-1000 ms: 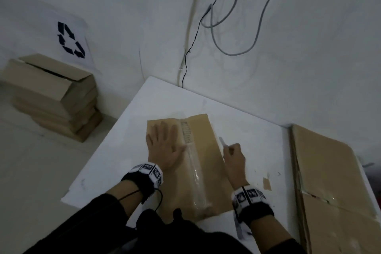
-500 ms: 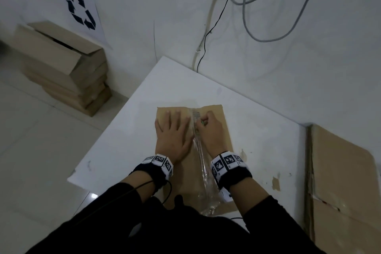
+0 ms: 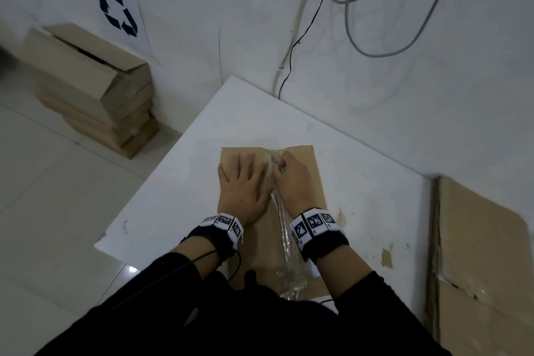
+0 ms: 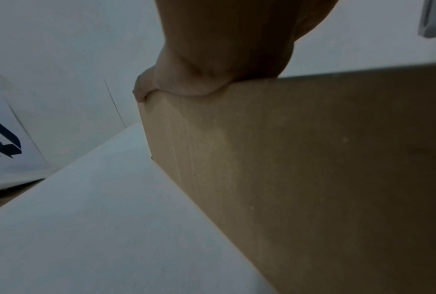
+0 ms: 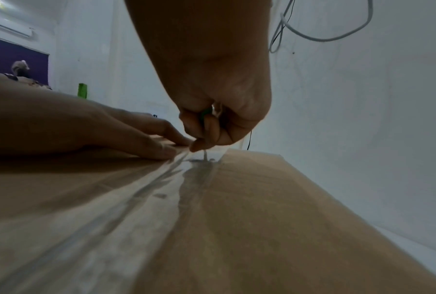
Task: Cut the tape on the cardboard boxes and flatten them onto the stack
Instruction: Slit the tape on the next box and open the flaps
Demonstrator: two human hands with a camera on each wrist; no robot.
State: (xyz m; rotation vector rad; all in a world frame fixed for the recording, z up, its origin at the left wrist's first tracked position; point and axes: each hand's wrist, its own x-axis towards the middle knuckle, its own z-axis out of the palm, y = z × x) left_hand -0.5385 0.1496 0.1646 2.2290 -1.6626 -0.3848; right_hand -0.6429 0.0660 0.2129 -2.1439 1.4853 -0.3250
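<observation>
A brown cardboard box (image 3: 313,182) stands on the white table (image 3: 254,113), with a strip of clear tape (image 3: 284,228) running down the middle of its top. My left hand (image 3: 242,182) lies flat on the left flap, fingers spread and pressing down; the left wrist view shows its palm on the box's top edge (image 4: 212,89). My right hand (image 3: 291,179) grips a small green-handled cutter (image 5: 206,113), whose blade tip (image 5: 205,156) touches the tape (image 5: 161,189) near the box's far end. A stack of flattened boxes (image 3: 95,89) stands on the floor at the left wall.
A recycling sign (image 3: 117,4) hangs on the wall above the stack. More flat cardboard (image 3: 479,254) lies at the table's right side. Cables (image 3: 372,52) hang on the wall behind the table. A torn cardboard scrap (image 3: 386,258) lies on the table by my right forearm.
My right hand has moved from the box's right flap to the tape seam at the far end, beside my left hand. The left hand stays flat on the left flap.
</observation>
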